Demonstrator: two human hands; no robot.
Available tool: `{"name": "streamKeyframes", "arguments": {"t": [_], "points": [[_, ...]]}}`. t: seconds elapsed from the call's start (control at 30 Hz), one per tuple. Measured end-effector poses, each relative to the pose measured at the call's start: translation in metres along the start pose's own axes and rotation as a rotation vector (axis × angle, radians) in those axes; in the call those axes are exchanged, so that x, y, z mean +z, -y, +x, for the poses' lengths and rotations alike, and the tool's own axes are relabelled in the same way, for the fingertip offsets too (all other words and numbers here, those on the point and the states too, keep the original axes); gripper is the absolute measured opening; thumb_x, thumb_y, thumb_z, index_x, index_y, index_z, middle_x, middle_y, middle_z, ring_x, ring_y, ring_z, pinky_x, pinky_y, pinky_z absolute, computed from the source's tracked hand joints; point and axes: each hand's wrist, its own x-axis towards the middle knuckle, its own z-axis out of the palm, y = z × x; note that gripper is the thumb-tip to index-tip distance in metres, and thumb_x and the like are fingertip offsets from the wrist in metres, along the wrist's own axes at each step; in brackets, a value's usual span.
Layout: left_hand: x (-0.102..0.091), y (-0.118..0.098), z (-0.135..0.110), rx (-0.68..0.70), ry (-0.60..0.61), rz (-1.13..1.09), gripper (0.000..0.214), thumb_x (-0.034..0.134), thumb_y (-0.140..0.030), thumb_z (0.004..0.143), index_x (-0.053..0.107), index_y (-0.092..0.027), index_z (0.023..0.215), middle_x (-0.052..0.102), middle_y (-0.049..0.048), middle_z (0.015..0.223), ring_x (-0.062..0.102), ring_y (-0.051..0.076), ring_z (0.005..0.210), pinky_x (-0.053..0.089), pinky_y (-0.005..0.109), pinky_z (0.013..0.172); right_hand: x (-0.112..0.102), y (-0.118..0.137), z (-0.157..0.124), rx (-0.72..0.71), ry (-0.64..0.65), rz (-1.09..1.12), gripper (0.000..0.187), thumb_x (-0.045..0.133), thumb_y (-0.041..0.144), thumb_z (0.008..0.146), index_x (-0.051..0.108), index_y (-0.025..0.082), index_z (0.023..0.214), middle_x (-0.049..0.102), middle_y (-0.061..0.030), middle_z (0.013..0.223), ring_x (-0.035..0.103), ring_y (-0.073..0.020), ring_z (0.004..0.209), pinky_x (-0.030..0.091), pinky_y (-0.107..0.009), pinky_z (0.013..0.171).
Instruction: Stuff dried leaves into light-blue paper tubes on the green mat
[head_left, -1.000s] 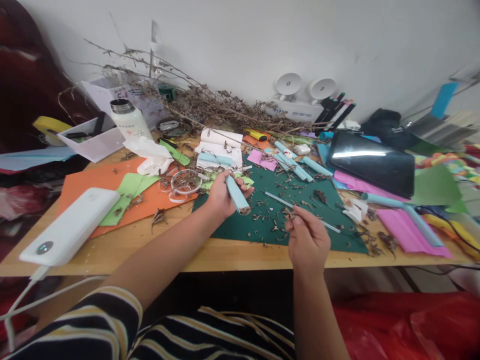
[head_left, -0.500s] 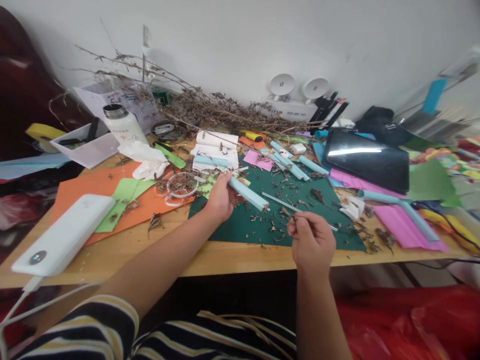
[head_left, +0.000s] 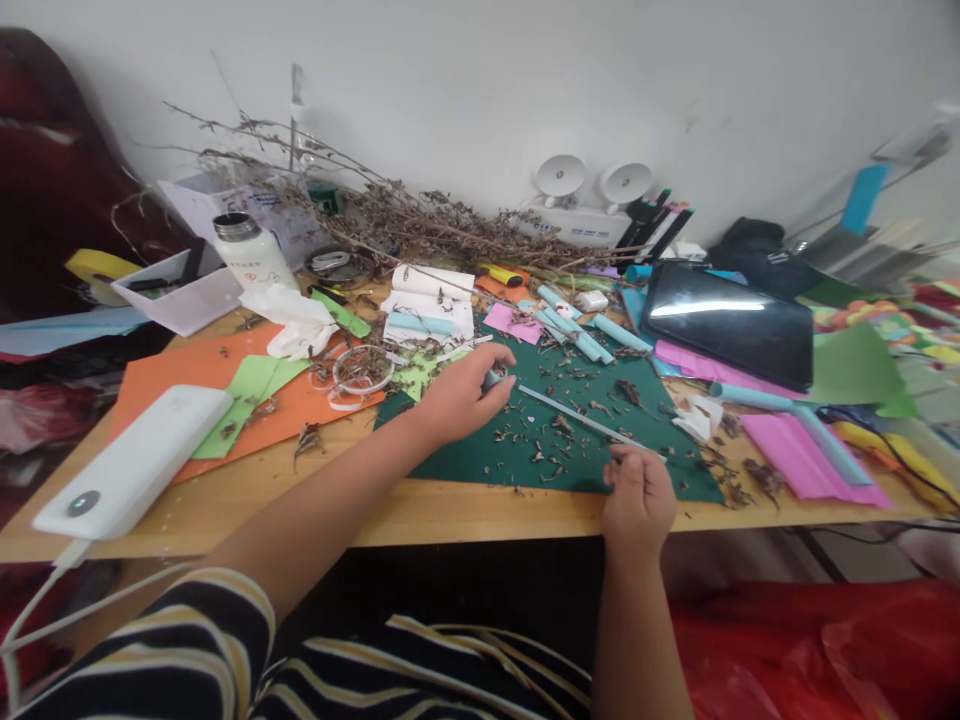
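Observation:
My left hand (head_left: 461, 392) rests on the green cutting mat (head_left: 480, 455) with its fingers wrapped round a light blue paper roll (head_left: 492, 378); only the roll's end shows between thumb and fingers. My right hand (head_left: 637, 492) hovers at the mat's front edge. Its fingers are curled shut at the near end of a thin pale stick (head_left: 577, 420), which lies slanted across the mat. I cannot make out what the right hand holds, if anything. Dry leaf crumbs (head_left: 540, 450) are scattered over the mat between the hands.
More blue paper rolls (head_left: 577, 335) lie at the mat's far side. Behind are dry branches (head_left: 420, 215), a bottle (head_left: 251, 255), a tissue (head_left: 296, 318) and a tape ring (head_left: 364, 368). A white power bank (head_left: 131, 465) sits front left, a dark tablet (head_left: 731, 325) right, pink paper (head_left: 806, 450) far right.
My left hand turned the blue roll, closed over it and lowered it onto the mat. My right hand dropped toward the mat's front edge, beside the thin stick's near end.

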Motion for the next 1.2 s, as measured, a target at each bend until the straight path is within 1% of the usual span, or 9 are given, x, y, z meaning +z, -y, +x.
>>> {"name": "streamKeyframes", "arguments": {"t": [0.1, 0.2, 0.47, 0.67, 0.8, 0.9, 1.0, 1.1, 1.2], "points": [[-0.004, -0.004, 0.031, -0.045, 0.084, -0.007, 0.018, 0.057, -0.021, 0.066, 0.055, -0.022, 0.084, 0.051, 0.0000, 0.068, 0.047, 0.015, 0.064, 0.034, 0.024, 0.069, 0.000, -0.006, 0.000, -0.049, -0.011, 0.028, 0.025, 0.039, 0.035, 0.080, 0.048, 0.017, 0.065, 0.040, 0.0037, 0.057, 0.039, -0.0071, 0.047, 0.030, -0.023, 0.044], [0.004, 0.003, 0.072, 0.063, 0.195, 0.102, 0.018, 0.058, -0.020, 0.064, 0.057, -0.022, 0.082, 0.056, 0.0022, 0.074, 0.050, 0.019, 0.072, 0.033, 0.027, 0.074, 0.003, -0.004, -0.001, -0.093, -0.036, 0.071, 0.028, 0.033, 0.037, 0.082, 0.040, 0.019, 0.063, 0.038, 0.0045, 0.058, 0.036, -0.0067, 0.046, 0.028, -0.021, 0.041], [0.063, 0.009, 0.150, 0.377, 0.558, 0.491, 0.029, 0.054, -0.018, 0.067, 0.055, -0.023, 0.096, 0.057, 0.0083, 0.101, 0.042, 0.026, 0.101, 0.017, 0.041, 0.091, 0.004, -0.003, -0.002, -0.103, 0.014, -0.041, 0.020, 0.037, 0.028, 0.082, 0.043, 0.018, 0.066, 0.045, 0.0034, 0.056, 0.043, -0.0082, 0.051, 0.035, -0.022, 0.048], [0.059, 0.025, 0.189, 0.430, 0.467, 0.653, 0.033, 0.044, -0.011, 0.072, 0.055, -0.022, 0.100, 0.055, 0.0100, 0.109, 0.037, 0.027, 0.106, 0.009, 0.044, 0.091, 0.002, -0.011, 0.002, -0.116, 0.106, -0.127, 0.017, 0.039, 0.025, 0.081, 0.053, 0.019, 0.088, 0.052, 0.0011, 0.064, 0.049, -0.0111, 0.060, 0.040, -0.025, 0.057], [0.040, 0.045, 0.194, 0.413, 0.482, 0.760, 0.027, 0.044, -0.016, 0.074, 0.056, -0.024, 0.097, 0.055, 0.0074, 0.110, 0.038, 0.024, 0.105, 0.009, 0.043, 0.092, 0.000, -0.010, 0.003, -0.147, 0.127, -0.138, 0.020, 0.037, 0.027, 0.081, 0.055, 0.019, 0.074, 0.051, 0.0002, 0.063, 0.047, -0.0111, 0.056, 0.037, -0.025, 0.051], [0.029, 0.058, 0.188, 0.388, 0.467, 0.836, 0.024, 0.045, -0.019, 0.074, 0.057, -0.024, 0.095, 0.055, 0.0081, 0.108, 0.035, 0.025, 0.108, 0.007, 0.046, 0.093, -0.001, -0.006, 0.003, -0.179, 0.151, -0.115, 0.031, 0.033, 0.031, 0.082, 0.044, 0.019, 0.055, 0.040, 0.0028, 0.051, 0.040, -0.0096, 0.048, 0.031, -0.023, 0.046], [0.025, 0.066, 0.181, 0.253, 0.421, 0.930, 0.030, 0.053, -0.024, 0.070, 0.054, -0.023, 0.101, 0.049, 0.0098, 0.116, 0.028, 0.029, 0.113, 0.003, 0.051, 0.093, -0.002, -0.001, 0.002, -0.188, 0.160, -0.100, 0.036, 0.034, 0.034, 0.081, 0.032, 0.020, 0.048, 0.030, 0.0048, 0.047, 0.031, -0.0080, 0.044, 0.026, -0.023, 0.042], [0.026, 0.060, 0.175, 0.133, 0.386, 0.923, 0.044, 0.056, -0.034, 0.068, 0.049, -0.023, 0.109, 0.038, 0.0103, 0.127, 0.021, 0.031, 0.118, -0.001, 0.054, 0.093, -0.002, 0.001, 0.001, -0.167, 0.136, -0.120, 0.039, 0.047, 0.031, 0.074, 0.025, 0.019, 0.045, 0.023, 0.0067, 0.045, 0.024, -0.0059, 0.041, 0.021, -0.022, 0.040], [0.027, 0.029, 0.154, 0.196, 0.343, 0.733, 0.044, 0.053, -0.039, 0.069, 0.048, -0.024, 0.110, 0.038, 0.0077, 0.127, 0.021, 0.029, 0.120, -0.003, 0.051, 0.095, -0.005, 0.000, -0.001, -0.125, 0.064, -0.146, 0.043, 0.051, 0.025, 0.072, 0.020, 0.018, 0.043, 0.018, 0.0072, 0.044, 0.019, -0.0050, 0.042, 0.017, -0.023, 0.041]]}}
